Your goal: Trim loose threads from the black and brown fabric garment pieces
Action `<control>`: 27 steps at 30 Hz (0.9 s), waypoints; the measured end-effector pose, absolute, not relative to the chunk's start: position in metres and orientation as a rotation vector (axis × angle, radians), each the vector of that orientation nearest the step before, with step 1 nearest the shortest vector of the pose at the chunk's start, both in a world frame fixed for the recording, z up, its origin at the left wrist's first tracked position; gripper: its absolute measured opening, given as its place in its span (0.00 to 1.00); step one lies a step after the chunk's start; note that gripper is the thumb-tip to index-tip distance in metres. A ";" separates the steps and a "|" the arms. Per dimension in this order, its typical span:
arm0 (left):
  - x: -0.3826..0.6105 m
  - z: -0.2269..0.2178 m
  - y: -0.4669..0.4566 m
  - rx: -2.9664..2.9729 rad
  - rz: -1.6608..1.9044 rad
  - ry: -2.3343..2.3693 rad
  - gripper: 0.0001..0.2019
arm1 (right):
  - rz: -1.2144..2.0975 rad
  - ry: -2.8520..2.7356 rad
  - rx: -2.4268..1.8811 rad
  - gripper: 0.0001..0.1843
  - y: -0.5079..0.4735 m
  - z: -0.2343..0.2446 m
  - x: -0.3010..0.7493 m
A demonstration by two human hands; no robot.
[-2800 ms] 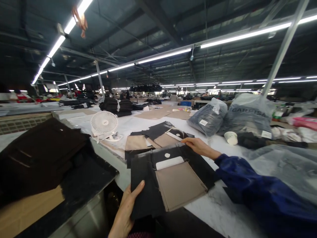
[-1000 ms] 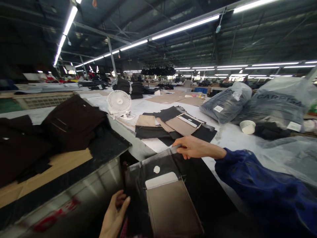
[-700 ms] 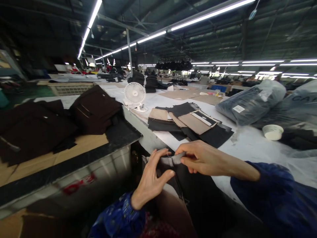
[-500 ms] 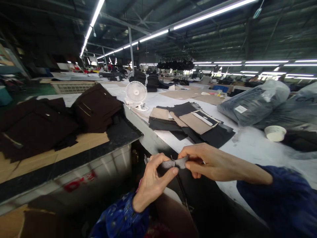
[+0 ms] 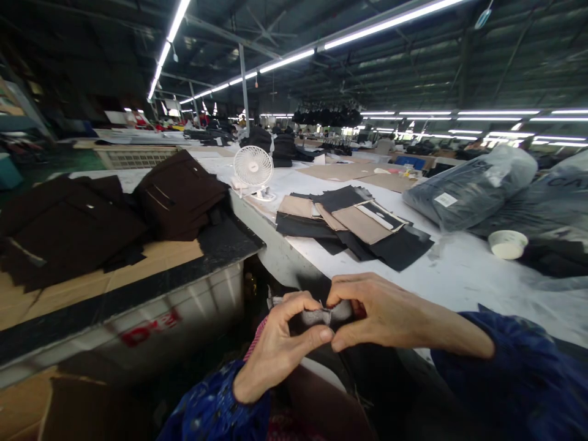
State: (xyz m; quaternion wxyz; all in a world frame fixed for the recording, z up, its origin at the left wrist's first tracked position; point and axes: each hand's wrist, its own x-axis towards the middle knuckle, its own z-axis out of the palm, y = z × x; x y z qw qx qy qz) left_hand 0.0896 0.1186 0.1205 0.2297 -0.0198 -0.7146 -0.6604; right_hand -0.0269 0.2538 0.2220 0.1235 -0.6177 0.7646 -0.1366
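Observation:
Between my two hands, over my lap, is a narrow strip of grey fabric (image 5: 316,316) with a seam across its middle. My left hand (image 5: 282,343) pinches the strip just left of that seam, thumb in front and fingers behind. From the right, my right hand (image 5: 376,312) grips it close to the seam, its thumb tip beside the left thumb. Dark cloth hangs below the hands; where it joins the strip, I cannot make out.
Ahead, a white table (image 5: 312,248) bears dark and beige fabric pieces (image 5: 362,223), a small white fan (image 5: 253,166), a white bowl (image 5: 508,245) and plastic-wrapped bundles (image 5: 468,187). To the left, brown fabric stacks (image 5: 179,193) lie on cardboard over a pale bin (image 5: 197,312).
My right hand has moved left along the strip, bringing its thumb and fingers up to the seam beside my left thumb. My left hand keeps its pinch.

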 end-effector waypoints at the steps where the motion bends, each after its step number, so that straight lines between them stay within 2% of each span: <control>1: 0.090 0.120 0.119 -0.060 -1.828 -1.965 0.14 | -0.399 2.221 -1.799 0.16 0.254 0.222 -0.027; 11: 0.086 0.115 0.119 -0.048 -1.830 -1.987 0.17 | -0.386 2.309 -1.806 0.02 0.258 0.216 -0.019; 16: 0.088 0.114 0.120 -0.060 -1.737 -2.032 0.12 | -0.396 2.413 -1.748 0.03 0.253 0.212 -0.013; 20: 0.089 0.109 0.121 -0.023 -2.007 -1.887 0.08 | -0.461 2.202 -1.538 0.02 0.250 0.215 -0.024; 23: 0.089 0.109 0.123 -0.042 -2.159 -1.771 0.06 | -0.507 1.953 -1.489 0.08 0.252 0.217 -0.037; 27: 0.092 0.114 0.126 0.021 -1.982 -1.915 0.08 | -0.552 1.813 -1.411 0.23 0.254 0.213 -0.043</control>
